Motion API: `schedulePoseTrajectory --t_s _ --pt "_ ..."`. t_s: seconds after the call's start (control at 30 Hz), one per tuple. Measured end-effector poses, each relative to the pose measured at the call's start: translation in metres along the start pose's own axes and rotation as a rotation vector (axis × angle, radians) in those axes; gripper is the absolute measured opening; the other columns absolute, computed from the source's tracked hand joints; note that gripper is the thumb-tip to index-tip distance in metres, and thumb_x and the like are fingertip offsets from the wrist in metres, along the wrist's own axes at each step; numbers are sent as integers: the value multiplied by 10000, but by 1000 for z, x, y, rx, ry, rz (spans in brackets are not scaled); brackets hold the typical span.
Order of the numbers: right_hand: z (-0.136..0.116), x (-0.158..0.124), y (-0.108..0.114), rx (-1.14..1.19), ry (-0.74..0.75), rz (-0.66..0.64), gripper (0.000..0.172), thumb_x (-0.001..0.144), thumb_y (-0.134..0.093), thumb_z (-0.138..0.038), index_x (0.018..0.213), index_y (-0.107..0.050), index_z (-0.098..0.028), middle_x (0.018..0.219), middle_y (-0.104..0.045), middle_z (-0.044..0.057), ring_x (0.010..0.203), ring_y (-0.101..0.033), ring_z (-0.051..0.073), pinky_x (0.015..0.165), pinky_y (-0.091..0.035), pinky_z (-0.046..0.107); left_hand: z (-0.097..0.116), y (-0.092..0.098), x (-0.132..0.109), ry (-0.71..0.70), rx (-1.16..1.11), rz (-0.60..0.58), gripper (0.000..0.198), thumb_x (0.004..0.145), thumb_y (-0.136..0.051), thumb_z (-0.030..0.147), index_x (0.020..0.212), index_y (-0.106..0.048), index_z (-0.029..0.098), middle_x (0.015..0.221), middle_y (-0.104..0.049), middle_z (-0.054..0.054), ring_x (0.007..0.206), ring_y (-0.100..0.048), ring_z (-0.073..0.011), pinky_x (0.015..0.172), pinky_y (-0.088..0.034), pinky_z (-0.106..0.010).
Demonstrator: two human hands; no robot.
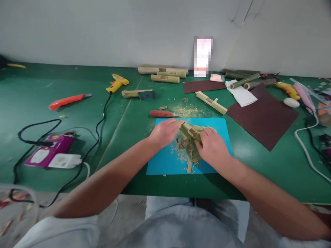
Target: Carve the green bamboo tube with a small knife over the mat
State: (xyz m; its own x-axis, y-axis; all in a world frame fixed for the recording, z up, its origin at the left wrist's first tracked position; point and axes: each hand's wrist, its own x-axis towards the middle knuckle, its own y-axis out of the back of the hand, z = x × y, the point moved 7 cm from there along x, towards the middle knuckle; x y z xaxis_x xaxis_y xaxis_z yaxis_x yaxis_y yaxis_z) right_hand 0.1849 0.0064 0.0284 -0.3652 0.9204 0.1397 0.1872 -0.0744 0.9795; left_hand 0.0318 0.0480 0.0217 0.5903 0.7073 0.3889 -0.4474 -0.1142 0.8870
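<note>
A short bamboo piece (189, 131) with a cut notch lies tilted over a blue sheet (165, 162) on the green table (129, 137). My left hand (164, 132) is closed round the piece's upper left end. My right hand (211, 146) is closed over its lower right end; I cannot make out whether a tool is in that hand. Bamboo shavings and chips (186, 151) are heaped under the piece on the sheet.
A red-handled carving tool (162, 114) lies just behind the sheet, with another notched bamboo piece (211, 103) to its right. Dark sandpaper sheets (263, 117), bamboo tubes (165, 73), yellow glue guns (117, 83), an orange utility knife (67, 101) and cables (98, 127) are spread around.
</note>
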Motion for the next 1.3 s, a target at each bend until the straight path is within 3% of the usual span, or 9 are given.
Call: schedulePoseTrajectory --t_s 0.77,0.9,1.3 --pt "0 0 0 30 -8 3 109 934 -530 -247 909 -605 -171 995 -628 149 968 -560 304 809 -457 441 0 -6 2 -17 -99 5 352 1033 -407 265 1248 -665 159 962 -719 -93 888 -700 -188 788 -586 -295" --pt "1 0 0 33 -9 16 103 932 -534 -250 911 -605 -177 995 -628 145 981 -556 304 815 -458 439 -3 -1 4 4 -89 61 344 1031 -422 276 1200 -692 149 973 -724 -103 894 -702 -195 804 -584 -304" --pt "1 -1 0 50 9 41 95 927 -532 -245 903 -597 -181 985 -624 149 972 -547 308 813 -463 443 -5 0 5 58 -126 41 346 1028 -425 284 1197 -705 168 986 -736 -86 903 -706 -183 794 -570 -273"
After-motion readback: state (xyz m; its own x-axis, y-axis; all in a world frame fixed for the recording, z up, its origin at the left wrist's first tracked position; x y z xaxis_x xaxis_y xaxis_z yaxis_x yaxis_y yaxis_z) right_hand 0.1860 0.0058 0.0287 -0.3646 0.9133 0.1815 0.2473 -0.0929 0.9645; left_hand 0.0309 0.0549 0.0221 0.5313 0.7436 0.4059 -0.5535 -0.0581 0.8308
